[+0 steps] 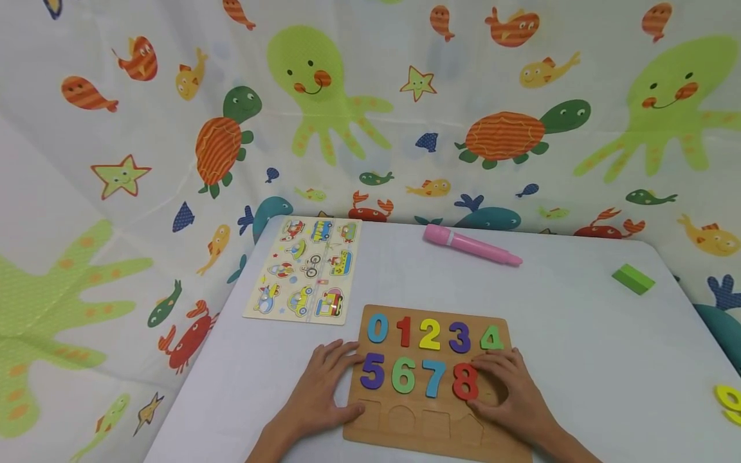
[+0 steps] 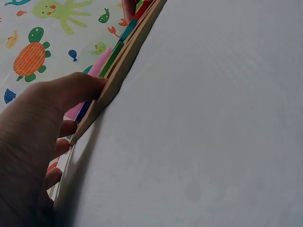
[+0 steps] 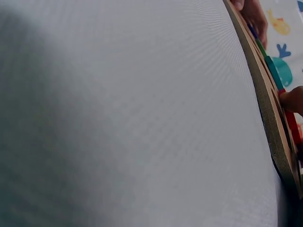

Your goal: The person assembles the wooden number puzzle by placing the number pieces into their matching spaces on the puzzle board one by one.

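Note:
A wooden number puzzle board lies on the table in front of me, holding coloured numerals 0 to 8 in two rows. At the end of the second row, the thumb and fingertips of my right hand pinch the red number 8 from its lower and upper ends. My left hand rests at the board's left edge, its thumb and fingertips touching the wood beside the purple 5. In the left wrist view that thumb meets the board's edge. Shaped recesses show along the near row.
A vehicle picture board lies at the back left. A pink marker-like stick rests at the back, and a green block sits at the right. The yellow number 9 is partly cut off at the right edge. Patterned cloth hangs behind.

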The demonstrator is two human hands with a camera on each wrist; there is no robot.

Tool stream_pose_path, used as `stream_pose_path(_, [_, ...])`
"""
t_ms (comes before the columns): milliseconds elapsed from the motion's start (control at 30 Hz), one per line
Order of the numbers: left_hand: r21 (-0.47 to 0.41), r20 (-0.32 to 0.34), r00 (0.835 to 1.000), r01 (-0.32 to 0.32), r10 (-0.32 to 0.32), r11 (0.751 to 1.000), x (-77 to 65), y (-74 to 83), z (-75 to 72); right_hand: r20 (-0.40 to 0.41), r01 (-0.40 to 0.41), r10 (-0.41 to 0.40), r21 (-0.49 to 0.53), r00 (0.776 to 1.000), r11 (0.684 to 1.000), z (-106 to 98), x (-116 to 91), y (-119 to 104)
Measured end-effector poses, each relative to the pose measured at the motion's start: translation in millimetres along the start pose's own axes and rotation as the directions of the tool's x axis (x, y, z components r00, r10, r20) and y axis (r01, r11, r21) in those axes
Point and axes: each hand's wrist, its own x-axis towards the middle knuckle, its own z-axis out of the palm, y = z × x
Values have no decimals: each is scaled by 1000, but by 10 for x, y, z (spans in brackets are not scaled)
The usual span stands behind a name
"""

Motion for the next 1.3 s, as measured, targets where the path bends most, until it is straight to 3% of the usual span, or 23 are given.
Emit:
stream_pose_path(600, [-22,11,1000,6,-6,1000,16,-5,0,14,32,-33,16,999,999,-25,36,-1])
stream_pose_path(867, [-28,8,1000,10,-10,1000,12,-6,6,43,-41,40,31,998,999,-157,43,3])
stream_pose_path(1000, [-28,8,1000,6,-6,1000,14,-3,18,17,-61,61,-17,998,998,-497,70,92])
stream_pose_path(1067, [-30,6,1000,7,-7,1000,13,2,20,-11,-65,64,-54,998,996,-764,85,210])
stream_pose_path(1133, [-32,6,1000,9,-9,999,14,5,19,-39,-118,115,-99,993,988,-1078,65,358])
stream_pose_path(1200, [-34,5,1000,10,-10,999,18,12,16,-64,-224,217,-152,974,963,-1408,-5,564])
stream_pose_path(1300, [-34,3,1000,7,-7,999,24,16,12,-72,-396,390,-247,918,884,-1907,-220,929])
